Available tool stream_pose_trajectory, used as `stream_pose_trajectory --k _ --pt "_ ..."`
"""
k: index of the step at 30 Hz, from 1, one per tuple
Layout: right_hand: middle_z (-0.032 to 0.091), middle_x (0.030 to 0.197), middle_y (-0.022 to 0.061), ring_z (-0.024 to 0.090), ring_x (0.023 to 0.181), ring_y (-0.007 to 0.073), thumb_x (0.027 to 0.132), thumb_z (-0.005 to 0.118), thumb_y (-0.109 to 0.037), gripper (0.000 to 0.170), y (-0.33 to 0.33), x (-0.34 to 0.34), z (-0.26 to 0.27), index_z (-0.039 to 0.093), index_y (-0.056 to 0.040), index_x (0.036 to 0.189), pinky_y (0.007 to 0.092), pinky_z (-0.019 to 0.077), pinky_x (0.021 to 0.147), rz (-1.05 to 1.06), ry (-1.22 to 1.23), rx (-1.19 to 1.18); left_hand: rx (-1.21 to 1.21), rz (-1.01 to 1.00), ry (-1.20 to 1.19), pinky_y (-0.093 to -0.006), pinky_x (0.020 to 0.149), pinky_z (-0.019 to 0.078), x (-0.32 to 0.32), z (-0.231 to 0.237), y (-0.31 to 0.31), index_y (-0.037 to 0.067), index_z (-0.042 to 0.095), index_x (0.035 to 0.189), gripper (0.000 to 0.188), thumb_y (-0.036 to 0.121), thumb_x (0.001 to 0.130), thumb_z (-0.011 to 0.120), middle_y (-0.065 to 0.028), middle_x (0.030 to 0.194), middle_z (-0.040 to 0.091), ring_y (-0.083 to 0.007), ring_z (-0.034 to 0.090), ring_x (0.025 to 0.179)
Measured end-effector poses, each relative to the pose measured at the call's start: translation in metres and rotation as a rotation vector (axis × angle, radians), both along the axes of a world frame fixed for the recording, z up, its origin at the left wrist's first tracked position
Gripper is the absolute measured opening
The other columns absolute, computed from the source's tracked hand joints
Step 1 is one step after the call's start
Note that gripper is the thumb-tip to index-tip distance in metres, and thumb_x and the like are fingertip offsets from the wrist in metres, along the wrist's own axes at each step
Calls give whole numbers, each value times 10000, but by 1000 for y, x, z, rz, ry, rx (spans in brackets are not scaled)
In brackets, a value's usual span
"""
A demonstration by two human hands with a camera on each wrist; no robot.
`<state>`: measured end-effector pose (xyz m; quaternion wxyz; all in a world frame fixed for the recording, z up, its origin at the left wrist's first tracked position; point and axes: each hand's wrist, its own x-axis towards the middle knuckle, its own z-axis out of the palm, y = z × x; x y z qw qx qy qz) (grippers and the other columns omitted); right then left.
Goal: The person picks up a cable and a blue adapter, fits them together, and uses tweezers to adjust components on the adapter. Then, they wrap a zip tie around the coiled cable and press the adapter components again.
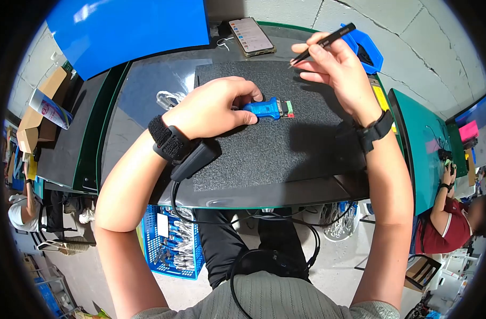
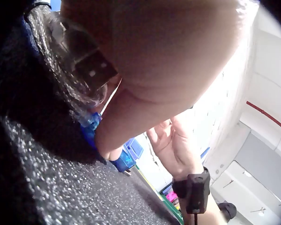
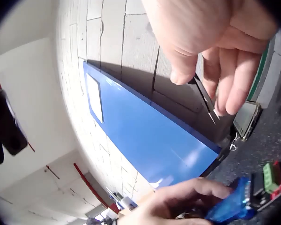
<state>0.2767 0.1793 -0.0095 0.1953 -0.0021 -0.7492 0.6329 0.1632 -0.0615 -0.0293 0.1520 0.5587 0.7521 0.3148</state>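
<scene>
A blue connector (image 1: 264, 109) with a green terminal block (image 1: 290, 108) at its right end lies over the dark mat. My left hand (image 1: 216, 106) grips its left end between thumb and fingers. A clear-sleeved cable with a metal plug (image 2: 96, 70) runs beside the left palm in the left wrist view. Up and to the right, my right hand (image 1: 341, 74) holds black tweezers (image 1: 328, 42) between thumb and fingers, tips pointing down-left, apart from the connector. In the right wrist view the tweezers' thin tips (image 3: 212, 115) show above the green block (image 3: 271, 177).
A phone (image 1: 251, 36) lies at the mat's back edge, with a blue bin (image 1: 366, 50) to its right. A large blue panel (image 1: 131, 32) stands back left. A blue basket of cables (image 1: 174, 242) sits below the table. People work at both sides.
</scene>
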Motion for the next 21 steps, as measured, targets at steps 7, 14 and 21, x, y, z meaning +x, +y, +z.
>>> stream_pose_trajectory --k 7,14,21 --pt "696 1139 176 711 1018 221 972 660 -101 361 -1 10 -1 437 -84 1255 296 592 853 78 -156 -100 46 -73 83 -372 831 498 -4 -3 -1 64 684 1197 390 127 827 788 -108 961 631 -270 615 911" --pt "694 1093 173 696 1024 224 988 616 -69 279 6 19 -41 433 -66 1199 319 573 894 228 -22 -185 32 -68 31 -373 839 493 -4 -3 0 58 693 1189 382 120 824 788 -109 963 635 -274 616 919" --pt "706 1015 120 666 947 132 941 641 -17 269 3 19 -44 489 -28 1163 265 518 858 237 -87 -123 36 -64 1 -355 832 489 -3 -2 3 56 701 1180 383 105 812 796 -97 959 637 -243 616 917"
